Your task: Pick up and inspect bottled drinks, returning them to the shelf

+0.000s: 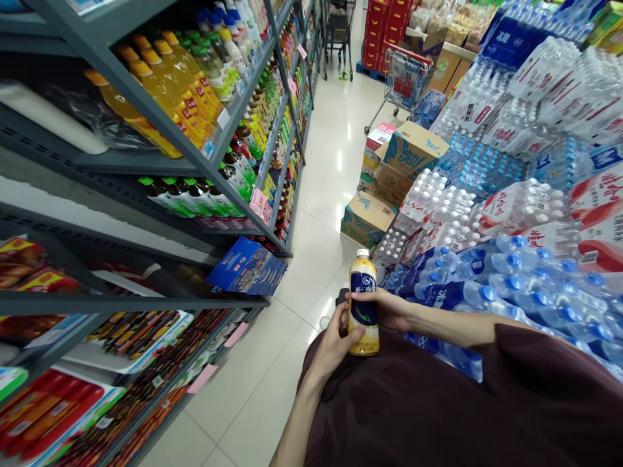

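Observation:
Both my hands hold one upright drink bottle [363, 305] in front of my body. It has a white cap, yellow contents and a dark blue label. My left hand [335, 338] wraps its lower part from the left, thumb across the front. My right hand [387, 307] grips its middle from the right, fingers closed over the label. Grey store shelves [146, 110] on my left carry rows of yellow and green-capped bottles.
Stacked shrink-wrapped packs of water bottles [516, 214] fill the right side. Cardboard boxes [413, 149] stand on the floor ahead, with a red shopping cart [403, 81] behind them. A white tiled aisle [321, 168] runs forward between the shelves and the stacks.

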The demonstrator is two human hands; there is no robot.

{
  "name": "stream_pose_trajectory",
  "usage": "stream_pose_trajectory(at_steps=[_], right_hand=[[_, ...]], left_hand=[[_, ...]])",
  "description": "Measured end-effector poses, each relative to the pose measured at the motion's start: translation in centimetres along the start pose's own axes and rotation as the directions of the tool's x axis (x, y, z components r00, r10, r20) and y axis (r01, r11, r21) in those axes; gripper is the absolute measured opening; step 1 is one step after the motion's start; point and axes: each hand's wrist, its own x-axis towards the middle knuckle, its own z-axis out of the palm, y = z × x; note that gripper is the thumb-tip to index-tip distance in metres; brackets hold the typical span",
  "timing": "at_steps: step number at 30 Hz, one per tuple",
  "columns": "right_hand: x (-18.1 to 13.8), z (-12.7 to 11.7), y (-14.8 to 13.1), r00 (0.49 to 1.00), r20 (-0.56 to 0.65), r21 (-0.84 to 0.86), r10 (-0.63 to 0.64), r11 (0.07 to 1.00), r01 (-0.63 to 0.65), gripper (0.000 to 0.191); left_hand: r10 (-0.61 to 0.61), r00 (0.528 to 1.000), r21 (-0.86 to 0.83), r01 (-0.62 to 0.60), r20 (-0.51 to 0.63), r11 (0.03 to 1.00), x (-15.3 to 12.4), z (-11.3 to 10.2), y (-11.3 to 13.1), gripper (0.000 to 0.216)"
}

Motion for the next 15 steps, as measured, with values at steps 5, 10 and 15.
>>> stream_pose_trajectory(at_steps=[5, 10, 15], right_hand=[[0.09, -0.38, 0.02, 1.000, 0.000, -0.008, 0.021, 1.000, -0.021, 0.049], [0.32, -0.71, 0.09, 0.999, -0.001, -0.001, 0.037, 0.999, -0.037, 0.047], [0.38, -0.71, 0.26, 1.000, -0.007, -0.018, 0.008, 1.000, -0.008, 0.043]], left_hand=[[-0.015, 1.000, 0.023, 0.015, -0.005, 1.000, -0.01, -0.06, -0.02, 0.074], [-0.017, 1.000, 0.073, 0.018, -0.007, 0.997, -0.06, -0.03, -0.01, 0.072], [-0.032, 0.999, 0.073, 0.034, -0.029, 0.997, -0.11, 0.17, 0.33, 0.079]])
